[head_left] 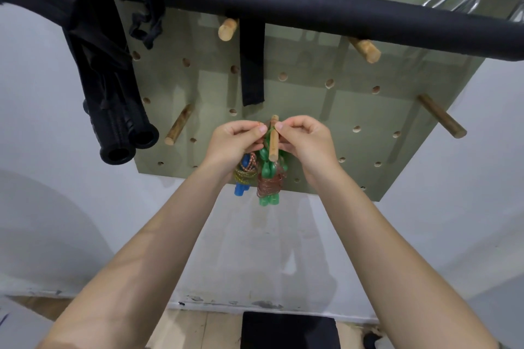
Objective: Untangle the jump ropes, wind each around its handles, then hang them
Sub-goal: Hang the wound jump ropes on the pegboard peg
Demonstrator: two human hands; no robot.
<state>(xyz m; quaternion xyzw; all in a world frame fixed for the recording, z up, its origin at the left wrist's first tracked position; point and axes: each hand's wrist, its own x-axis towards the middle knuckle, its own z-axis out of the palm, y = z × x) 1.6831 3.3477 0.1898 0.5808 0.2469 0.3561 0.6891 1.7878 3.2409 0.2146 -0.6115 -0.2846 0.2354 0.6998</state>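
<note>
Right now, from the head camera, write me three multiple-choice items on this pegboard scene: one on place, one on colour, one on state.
1. Where does the green-handled jump rope hang?
A. On the black padded bar
B. From the wooden peg between the hands
C. On the floor

2. What colour are the handles of the other wound rope, to its left?
A. Blue
B. Red
C. White

3. What are the two hands doing?
A. Resting at the sides
B. Gripping the bar
C. Pinching rope at the peg

Answers: 1 B, the bundle dangles under the wooden peg on the pegboard. 2 A, the blue handles show below the yellow cord. 3 C, the left hand and the right hand close their fingertips on either side of the peg.
</note>
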